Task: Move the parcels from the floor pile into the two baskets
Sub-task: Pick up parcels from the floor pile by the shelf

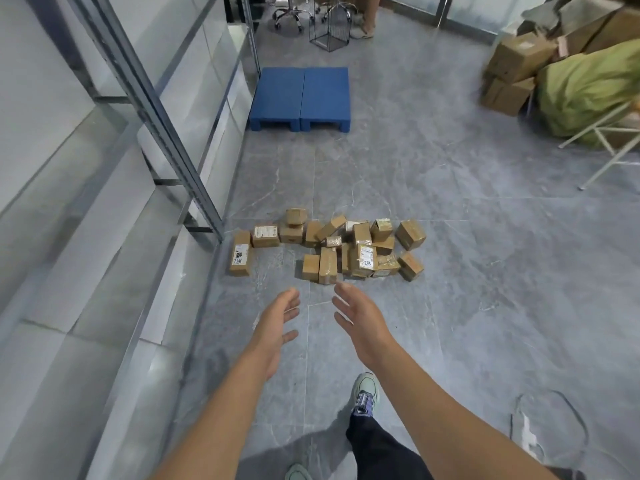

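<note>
Both hands reach out with nothing in them, the left hand [277,320] and the right hand [360,317] side by side, fingers loose and spread. The pile of parcels [332,249] sits on the grey floor [485,306], just past the fingertips, near the glass wall [104,202] on the left.

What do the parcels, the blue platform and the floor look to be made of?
Parcels: brown cardboard, matte, with glossy tape and white paper labels. Blue platform: likely moulded plastic, uniform colour, smooth satin top. Floor: grey veined tiles, stone or ceramic, with grout lines and faint sheen.
</note>
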The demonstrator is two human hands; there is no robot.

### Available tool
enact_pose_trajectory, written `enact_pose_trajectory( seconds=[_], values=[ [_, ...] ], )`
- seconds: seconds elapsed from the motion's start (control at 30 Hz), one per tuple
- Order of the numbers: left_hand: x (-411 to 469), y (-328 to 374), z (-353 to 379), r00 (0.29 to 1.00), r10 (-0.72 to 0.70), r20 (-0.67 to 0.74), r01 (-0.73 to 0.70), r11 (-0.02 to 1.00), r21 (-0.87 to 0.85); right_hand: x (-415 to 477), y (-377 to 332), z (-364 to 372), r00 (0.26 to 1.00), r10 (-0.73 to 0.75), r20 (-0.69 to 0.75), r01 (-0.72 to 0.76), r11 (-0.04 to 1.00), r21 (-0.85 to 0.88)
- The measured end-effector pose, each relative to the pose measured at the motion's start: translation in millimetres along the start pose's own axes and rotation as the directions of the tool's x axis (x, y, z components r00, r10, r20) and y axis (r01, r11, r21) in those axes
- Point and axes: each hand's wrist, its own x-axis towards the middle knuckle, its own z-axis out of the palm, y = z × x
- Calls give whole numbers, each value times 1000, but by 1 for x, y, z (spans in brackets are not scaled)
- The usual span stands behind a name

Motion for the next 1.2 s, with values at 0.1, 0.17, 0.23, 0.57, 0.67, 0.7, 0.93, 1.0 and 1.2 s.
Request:
enact_pose_trajectory(
  seconds=[0.1,0.17,0.23,0.57,0.67,0.7,0.93,1.0,1.2],
  values=[
    [34,14,33,999,-45,8,45,999,5,38,-16,-33,1000,18,-25,-18,1000,6],
    [57,25,56,998,-64,16,64,998,10,63,-30,-54,998,31,-47,-31,1000,6],
    [76,34,79,997,-78,27,78,997,17,82,-42,-75,996,50,-68,-50,999,1],
    [162,67,148,986,-140,90,134,988,74,171,-91,-139,978,121,-171,-123,992,-2],
    [196,73,159,978,-185,91,177,980,91,201,-99,-149,968,151,-200,-156,988,-9],
    [208,76,162,975,-202,92,194,977,89,211,-101,-152,965,161,-207,-166,986,-9],
    [308,101,180,950,-286,127,276,957,93,301,-129,-153,939,207,-274,-215,977,0],
    [343,106,184,940,-314,135,305,948,88,333,-136,-153,925,223,-306,-240,971,-17],
    [440,109,193,905,-401,142,391,915,98,422,-145,-173,852,343,-396,-383,923,-24]
  ],
)
